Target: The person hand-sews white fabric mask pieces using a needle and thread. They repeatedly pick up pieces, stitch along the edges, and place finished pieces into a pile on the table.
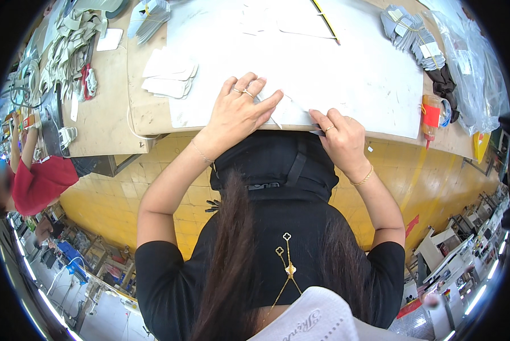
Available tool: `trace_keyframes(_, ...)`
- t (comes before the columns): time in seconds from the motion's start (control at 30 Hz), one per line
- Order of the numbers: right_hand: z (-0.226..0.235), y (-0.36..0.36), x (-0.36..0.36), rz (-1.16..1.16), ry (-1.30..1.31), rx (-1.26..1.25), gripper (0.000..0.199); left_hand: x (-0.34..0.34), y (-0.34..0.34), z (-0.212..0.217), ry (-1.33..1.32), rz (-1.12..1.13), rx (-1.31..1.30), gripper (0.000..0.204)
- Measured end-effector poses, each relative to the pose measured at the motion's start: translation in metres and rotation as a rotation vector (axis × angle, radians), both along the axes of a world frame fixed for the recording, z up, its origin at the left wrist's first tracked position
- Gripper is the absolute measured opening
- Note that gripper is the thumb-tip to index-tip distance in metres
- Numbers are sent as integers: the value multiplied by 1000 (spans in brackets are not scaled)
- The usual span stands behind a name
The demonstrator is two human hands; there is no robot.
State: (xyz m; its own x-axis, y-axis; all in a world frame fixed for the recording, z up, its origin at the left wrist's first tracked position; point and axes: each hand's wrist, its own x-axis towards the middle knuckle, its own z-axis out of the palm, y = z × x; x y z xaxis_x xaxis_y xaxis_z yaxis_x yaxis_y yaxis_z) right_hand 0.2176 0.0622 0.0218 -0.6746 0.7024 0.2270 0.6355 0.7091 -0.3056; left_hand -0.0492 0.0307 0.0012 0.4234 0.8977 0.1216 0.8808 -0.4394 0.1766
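Note:
Near the front edge of the table, my left hand (244, 108) has its fingers bent around a small white piece (276, 121), which is mostly hidden beneath them. My right hand (344, 135) is closed, just to the right at the same edge. A small dark-grey tool (318, 132) pokes out from its curled fingers; its kind cannot be made out. White paper (380, 74) covers the tabletop under both hands. Several white cut pieces (171, 74) lie in a loose stack left of my left hand.
A yellow-and-black pencil (326, 23) lies on the paper. Grey bundled pieces (414, 37), clear plastic bags (473, 74) and a red-banded bottle (430, 116) sit at right. Fabric strips (73, 45) and red-handled scissors (85, 79) lie at left. A person in red (42, 184) is at far left.

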Motion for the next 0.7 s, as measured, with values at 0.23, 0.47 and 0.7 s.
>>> trace_keyframes(0.23,-2,2,-1,4,-35,3,30,4,-1,8,51,-23,14,44)
trace_keyframes(0.47,32,5,-8,-374,-50,-276,26,6,15,8,-150,107,-95,34)
trace_keyframes(0.7,32,-9,-37,-395,29,-510,31,4,20,14,-373,150,-166,23)
